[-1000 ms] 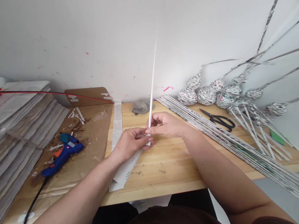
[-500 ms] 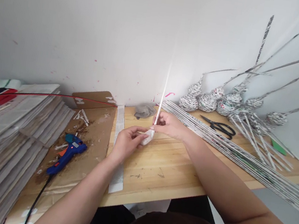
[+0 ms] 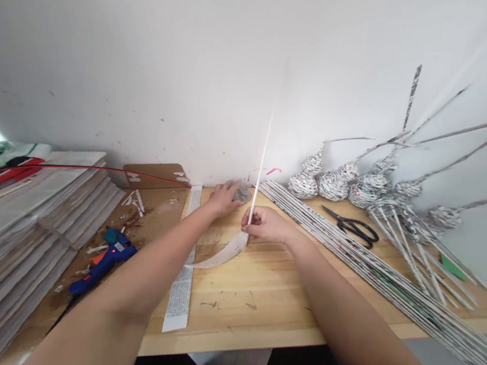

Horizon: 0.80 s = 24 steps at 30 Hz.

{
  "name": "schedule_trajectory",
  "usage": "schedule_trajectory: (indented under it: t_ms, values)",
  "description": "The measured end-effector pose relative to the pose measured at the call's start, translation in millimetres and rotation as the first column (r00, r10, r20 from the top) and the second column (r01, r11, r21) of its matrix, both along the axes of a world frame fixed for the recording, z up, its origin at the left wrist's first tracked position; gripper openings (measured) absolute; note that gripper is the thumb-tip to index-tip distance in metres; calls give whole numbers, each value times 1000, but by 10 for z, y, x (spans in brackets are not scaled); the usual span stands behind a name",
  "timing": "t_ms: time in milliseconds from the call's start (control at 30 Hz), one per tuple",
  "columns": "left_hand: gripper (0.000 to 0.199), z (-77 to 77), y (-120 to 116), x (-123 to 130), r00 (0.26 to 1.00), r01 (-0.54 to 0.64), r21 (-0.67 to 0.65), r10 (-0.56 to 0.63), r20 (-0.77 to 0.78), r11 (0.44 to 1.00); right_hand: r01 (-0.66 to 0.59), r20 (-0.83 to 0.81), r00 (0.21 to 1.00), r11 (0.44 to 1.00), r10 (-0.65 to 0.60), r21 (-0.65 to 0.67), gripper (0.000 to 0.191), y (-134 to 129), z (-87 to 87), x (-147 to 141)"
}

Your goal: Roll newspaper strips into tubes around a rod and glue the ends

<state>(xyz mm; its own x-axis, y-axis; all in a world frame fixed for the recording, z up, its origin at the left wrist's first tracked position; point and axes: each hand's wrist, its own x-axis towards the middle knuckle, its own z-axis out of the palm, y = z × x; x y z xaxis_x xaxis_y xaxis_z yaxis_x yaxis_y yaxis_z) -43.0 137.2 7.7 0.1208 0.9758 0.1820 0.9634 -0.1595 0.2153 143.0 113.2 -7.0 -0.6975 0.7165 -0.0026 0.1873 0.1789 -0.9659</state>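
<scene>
My right hand (image 3: 267, 225) is closed in a pinch around a thin white stick (image 3: 260, 173), which stands nearly upright over the table. From the stick's lower end a strip of paper (image 3: 218, 259) curves down to the left, its far part passing behind my left forearm. My left hand (image 3: 223, 198) reaches toward the wall, fingers stretched out and touching the left side of a crumpled grey cloth (image 3: 242, 194). Under my left forearm lies a flat printed paper strip (image 3: 180, 298), partly covered.
To the left are a blue glue gun (image 3: 106, 262) on cardboard (image 3: 159, 212) and a tall stack of newspaper (image 3: 50, 221). To the right lie rolled paper sticks (image 3: 350, 265), black scissors (image 3: 351, 226) and several woven paper gourd shapes (image 3: 335, 183) with long stems.
My left hand has let go of the paper strip and moved up to the grey cloth. The strip now hangs in a loose curve. My right hand still grips the stick.
</scene>
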Motion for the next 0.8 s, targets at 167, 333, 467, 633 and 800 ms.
schedule_trajectory:
  t_ms: [167, 333, 467, 633, 800]
  values:
    - [38, -141, 188, 109, 998, -63, -9, 63, -25, 998, 53, 1, 999, 990, -53, 130, 11, -1, 14, 0]
    - [54, -4, 252, 95, 984, -174, -7, 174, -36, 985, 86, -77, 994, 990, -78, 113, 12, -50, 112, -13]
    - [59, 221, 178, 104, 981, -191, 67, 192, -13, 979, 170, -127, 980, 979, -156, 112, 14, -50, 133, -29]
    - [43, 585, -430, 106, 903, -180, 266, 51, 427, 947, 334, -248, 925, 929, -289, 162, 14, -62, 172, -69]
    - [44, 488, -1235, 249, 211, 129, -134, 105, 972, 983, 491, -471, 809, 844, -351, 214, 16, -235, 340, -154]
